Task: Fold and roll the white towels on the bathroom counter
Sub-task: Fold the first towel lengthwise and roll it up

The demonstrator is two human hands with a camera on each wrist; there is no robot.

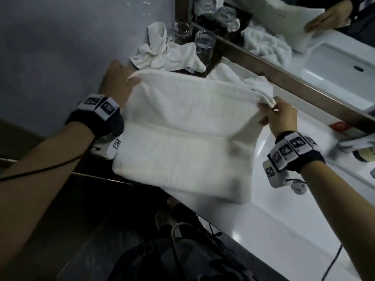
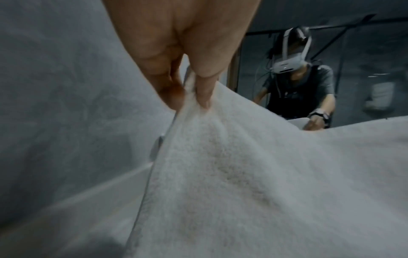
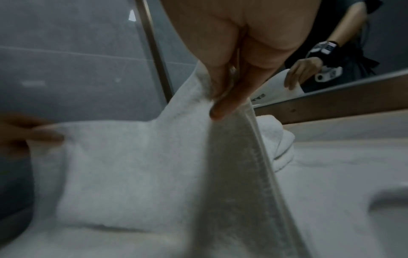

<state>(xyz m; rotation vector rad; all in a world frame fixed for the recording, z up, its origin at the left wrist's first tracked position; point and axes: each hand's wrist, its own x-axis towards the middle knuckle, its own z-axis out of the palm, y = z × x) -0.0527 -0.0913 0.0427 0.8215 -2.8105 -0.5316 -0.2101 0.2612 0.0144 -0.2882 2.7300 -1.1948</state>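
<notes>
1. Left hand (image 1: 116,80) pinched the far-left corner of the white towel (image 1: 182,134), thumb and fingers (image 2: 205,92) clamped on the cloth.
2. Right hand (image 1: 281,116) pinched the far-right corner, fingers (image 3: 223,108) curled round the hem.
3. Both corners were lifted off the counter (image 1: 274,226); the near part of the towel lay flat on it, with a crease across the middle and the near edge hanging over the front.
4. The towel's right side reached over the rim of the sink (image 1: 269,142).
5. A second, crumpled towel (image 1: 162,55) sat at the back left on a dark tray (image 1: 213,63), touching the glasses (image 1: 204,45) standing there.
6. More white cloth (image 3: 278,139) lay behind the held towel by the mirror frame (image 1: 284,78); couldn't tell if it was a separate towel.
7. A white dispenser (image 1: 357,145) was at the right edge, well apart from the hands.
</notes>
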